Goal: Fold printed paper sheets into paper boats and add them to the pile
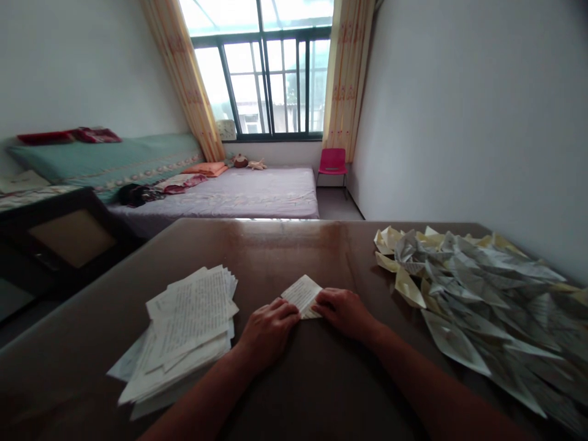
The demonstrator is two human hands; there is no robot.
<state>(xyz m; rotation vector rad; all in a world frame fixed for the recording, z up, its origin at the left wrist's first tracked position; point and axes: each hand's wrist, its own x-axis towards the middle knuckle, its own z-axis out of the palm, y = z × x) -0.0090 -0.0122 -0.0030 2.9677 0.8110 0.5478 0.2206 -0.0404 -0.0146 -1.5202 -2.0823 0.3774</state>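
Observation:
A small folded piece of printed paper (302, 294) lies on the brown table in front of me, its upper corner pointing away. My left hand (271, 324) grips its lower left edge, fingers closed. At its right edge, my right hand (344, 311) pinches the paper between thumb and curled fingers. Left of my hands is a loose stack of printed sheets (188, 324), unevenly piled. To the right, a large heap of folded paper boats (482, 288) spreads along the table, some yellowish and some grey-white with print.
The glossy brown table (257, 245) reaches toward a bed (271, 190) with a lilac sheet. A pink chair (333, 162) stands by the window (275, 86). The white wall (459, 110) runs close along the table's right side. A dark cabinet (68, 239) is at left.

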